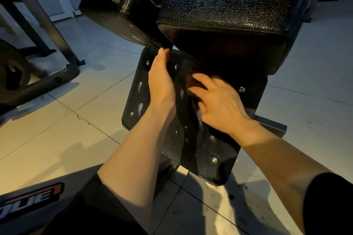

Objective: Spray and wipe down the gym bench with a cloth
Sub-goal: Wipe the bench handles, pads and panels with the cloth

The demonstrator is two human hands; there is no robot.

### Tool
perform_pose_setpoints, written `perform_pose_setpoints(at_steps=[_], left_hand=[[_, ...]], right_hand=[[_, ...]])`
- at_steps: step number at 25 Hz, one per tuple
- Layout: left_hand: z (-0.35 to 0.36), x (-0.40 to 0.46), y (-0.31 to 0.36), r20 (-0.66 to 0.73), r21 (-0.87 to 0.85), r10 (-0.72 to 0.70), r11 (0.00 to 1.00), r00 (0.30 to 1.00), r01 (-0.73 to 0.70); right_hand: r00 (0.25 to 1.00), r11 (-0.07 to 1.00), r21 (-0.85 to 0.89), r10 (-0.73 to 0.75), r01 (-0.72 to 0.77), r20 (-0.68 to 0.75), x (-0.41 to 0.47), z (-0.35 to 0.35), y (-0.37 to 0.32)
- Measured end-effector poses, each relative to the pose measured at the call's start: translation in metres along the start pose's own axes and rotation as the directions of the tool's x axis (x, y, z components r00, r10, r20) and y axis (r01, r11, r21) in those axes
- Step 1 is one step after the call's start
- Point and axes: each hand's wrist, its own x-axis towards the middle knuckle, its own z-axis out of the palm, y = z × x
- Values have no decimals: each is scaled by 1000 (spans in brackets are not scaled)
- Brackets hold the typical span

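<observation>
Where pale floor tiles (86, 101) spread, black bench plate (191, 149), textured pads (229, 11).

Worktop: black gym bench, a textured pad (229, 11) in the upper centre and right of the frame, a second pad (114, 13) to its upper left.
Plate: flat black plate (215, 150) with rivets below the pads, centre frame; both hands rest on it.
Floor: pale tiles (91, 89); a dark metal frame (47, 74) stands on them at left.
</observation>
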Motion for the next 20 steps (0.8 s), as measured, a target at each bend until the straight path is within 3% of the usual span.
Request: perform_pose_setpoints(at_steps=[2,4,7,10,11,15,18,20], left_hand=[[0,5,1,-28,-47,-2,999,1000,1],[3,5,-2,-35,-83,10,996,999,-13],[5,-3,-1,2,-11,25,1000,1000,-25],[4,-10,4,41,61,-17,998,999,14],[4,-10,5,46,78,-29,997,999,26],[10,-15,7,75,10,-38,999,996,37],[18,-15,1,43,-2,-22,1000,999,22],[22,-14,-3,20,22,-20,1000,1000,19]], right_hand=[[974,982,-32,-189,187,-121,8,-6,-18],[952,972,-73,-232,222,-201,18,-15,-26],[969,977,-161,-171,143,-178,16,-12,-8],[993,993,-23,112,-113,-39,-3,0,15],[991,991,22,131,-131,-14,-8,0,19],[973,978,-36,-208,205,-102,-1,-19,13],[978,986,-58,-162,155,-134,6,-22,5],[998,999,-34,-34,33,-46,-3,-16,17]])
